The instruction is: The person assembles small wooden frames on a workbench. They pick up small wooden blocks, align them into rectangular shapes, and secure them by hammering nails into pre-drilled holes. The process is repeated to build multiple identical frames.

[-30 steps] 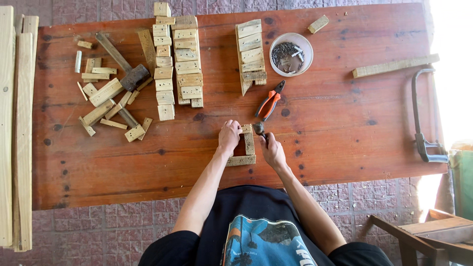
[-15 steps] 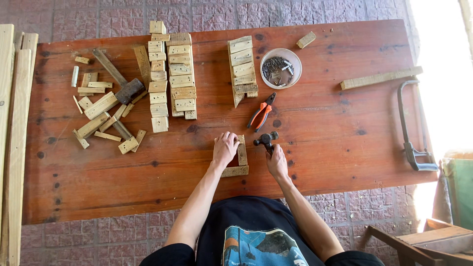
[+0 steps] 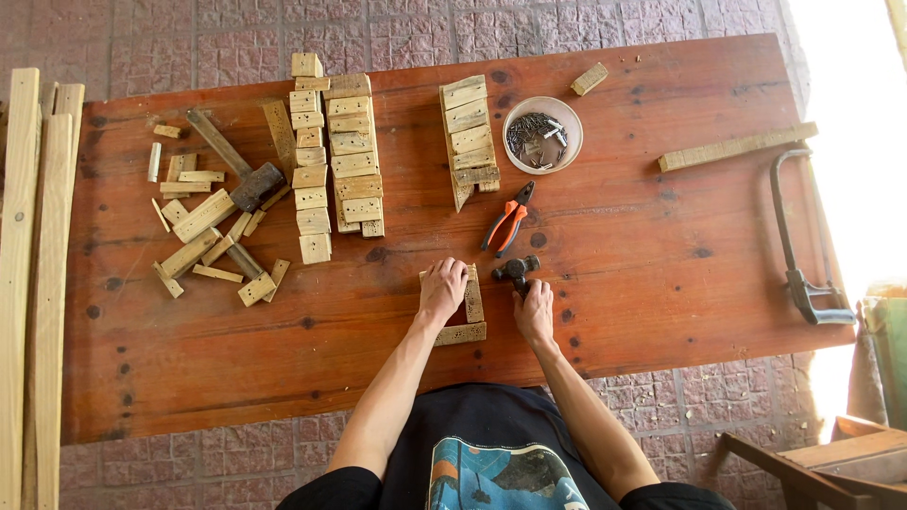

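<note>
— Red wooden table on a brick-paved floor, seen from above. What are the hands doing?

— Left hand lies palm-down on a small frame of wood strips near the front edge, fingers curled over it, pressing it to the board. Right hand is closed around the handle of a hammer, whose dark head sits just right of the frame.

— And around them?

— Pliers with orange grips lie just beyond the hammer. Farther back, a bowl of nails, with a stack of blocks to its left. More blocks stand in rows at centre-left, and a mallet rests among loose scraps. A hacksaw lies at the right edge, planks along the left.

— Is the hammer head touching the frame?

— Cannot tell.
</note>
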